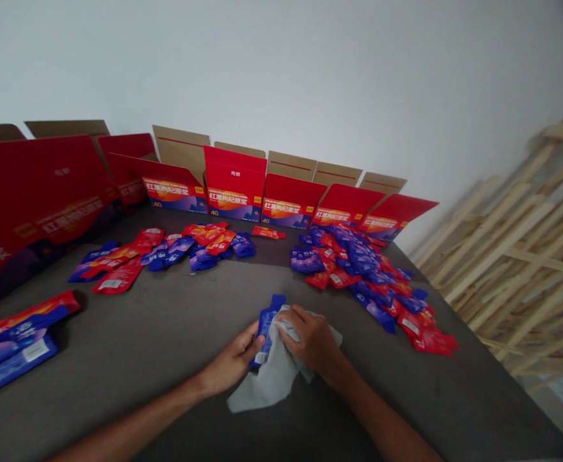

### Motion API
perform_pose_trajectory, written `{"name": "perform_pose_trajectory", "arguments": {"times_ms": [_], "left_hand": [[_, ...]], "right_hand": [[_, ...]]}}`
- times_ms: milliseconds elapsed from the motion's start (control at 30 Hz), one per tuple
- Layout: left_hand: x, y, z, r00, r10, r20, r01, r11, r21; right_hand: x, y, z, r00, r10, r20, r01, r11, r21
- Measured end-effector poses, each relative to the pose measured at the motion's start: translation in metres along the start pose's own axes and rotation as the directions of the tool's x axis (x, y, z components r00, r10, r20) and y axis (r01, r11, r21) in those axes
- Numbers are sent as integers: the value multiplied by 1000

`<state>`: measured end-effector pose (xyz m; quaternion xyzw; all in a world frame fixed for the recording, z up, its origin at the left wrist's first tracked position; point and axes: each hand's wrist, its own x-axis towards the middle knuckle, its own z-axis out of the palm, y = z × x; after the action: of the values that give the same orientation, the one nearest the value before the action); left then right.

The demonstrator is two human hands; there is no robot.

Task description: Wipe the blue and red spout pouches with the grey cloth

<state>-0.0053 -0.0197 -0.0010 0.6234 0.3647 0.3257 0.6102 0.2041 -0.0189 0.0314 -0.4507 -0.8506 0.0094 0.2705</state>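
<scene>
Left hand pinches a blue goji-juice sachet, neck toward the counter's far edge; right hand clasps cloth against it.

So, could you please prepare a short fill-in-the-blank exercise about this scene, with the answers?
1. The left hand holds a ____ pouch.
2. The hand gripping the pale cloth is the ____ one.
3. The raised front flaps of the boxes are ____.
4. The slats at far right are made of ____.

Missing words: blue; right; red; wood.
</scene>
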Motion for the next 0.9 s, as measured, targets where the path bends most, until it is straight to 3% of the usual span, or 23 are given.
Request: {"name": "perform_pose_trajectory", "arguments": {"times_ms": [100, 300, 467, 567, 667, 767, 900], "left_hand": [[0, 1, 0, 999, 19, 39, -18, 1000, -25], [0, -1, 0, 996, 63, 57, -58, 995, -84], [0, 3, 0, 997, 58, 54, -55, 997, -63], [-1, 6, -1, 998, 53, 39, -51, 998, -32], [-2, 9, -1, 999, 37, 27, -37, 999, 4], [-3, 10, 0, 1000, 16, 21, -17, 1000, 24], [-3, 9, 0, 999, 20, 40, -21, 1000, 18]], "right_hand": [[1, 2, -1, 1000, -9, -6, 9, 1000, 22], [0, -5, -4, 963, -157, 218, 150, 987, 52], [0, -4, -12, 922, -198, 331, 178, 980, 92], [0, -2, -10, 943, -164, 291, 161, 986, 36], [1, -1, -6, 985, -75, 152, 79, 997, -16], [2, 0, -5, 998, -17, 61, 18, 1000, -18], [2, 0, -10, 988, -59, 142, 57, 998, 20]]}}
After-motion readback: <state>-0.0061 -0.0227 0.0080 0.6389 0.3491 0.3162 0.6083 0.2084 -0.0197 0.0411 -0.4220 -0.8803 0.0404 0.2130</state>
